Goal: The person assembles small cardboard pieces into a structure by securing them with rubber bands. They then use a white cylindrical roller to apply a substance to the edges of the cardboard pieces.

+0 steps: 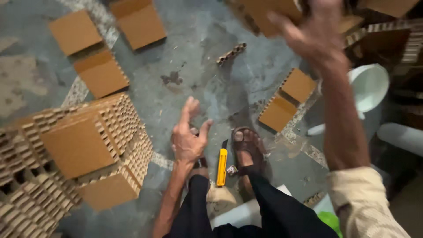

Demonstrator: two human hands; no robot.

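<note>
Overhead, right hand [315, 37] grasps a brown honeycomb cardboard block [269, 13].
Left hand [188, 136] released, fingers spread, above the concrete floor [198, 57]; yellow utility knife [222, 166] just beside it; cardboard stacks [79, 145] at the floor's left edge.

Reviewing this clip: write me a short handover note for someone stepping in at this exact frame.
Left hand: open, empty, held above the floor near the yellow knife.
Right hand: raised, fingers spread, at a cardboard block near the top edge; grip unclear.
Things: yellow knife lies on the floor between the feet, beside the sandalled foot. A stack of honeycomb cardboard blocks sits on the left; cut pieces lie scattered on the floor, including two by the white bucket.
Done: several pieces lie cut.
Left: knife is not in hand; stack remains.
</note>
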